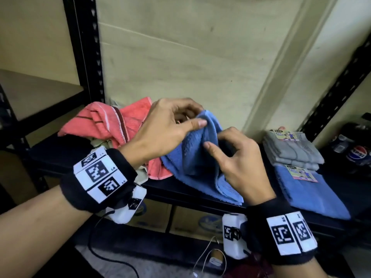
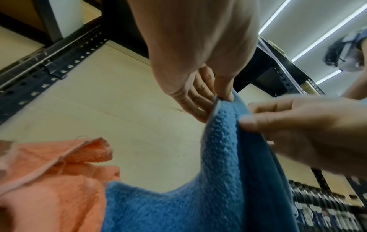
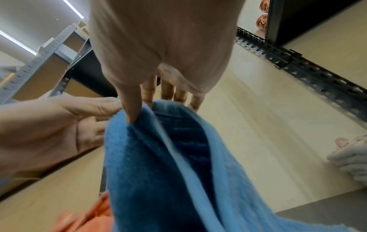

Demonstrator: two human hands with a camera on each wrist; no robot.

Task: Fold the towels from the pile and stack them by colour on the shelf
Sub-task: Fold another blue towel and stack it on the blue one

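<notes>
A black metal shelf (image 1: 180, 192) is spread with terry cloth. A blue towel (image 1: 197, 165), nubbly and doubled, is drawn up into a peak, its length running down towards the shelf's front edge. Its top is pinched by the left hand (image 1: 166, 125); a fold lower down is pinched by the right hand (image 1: 239, 159). Beside it a rumpled coral towel (image 1: 112, 122) is partly hidden.
</notes>
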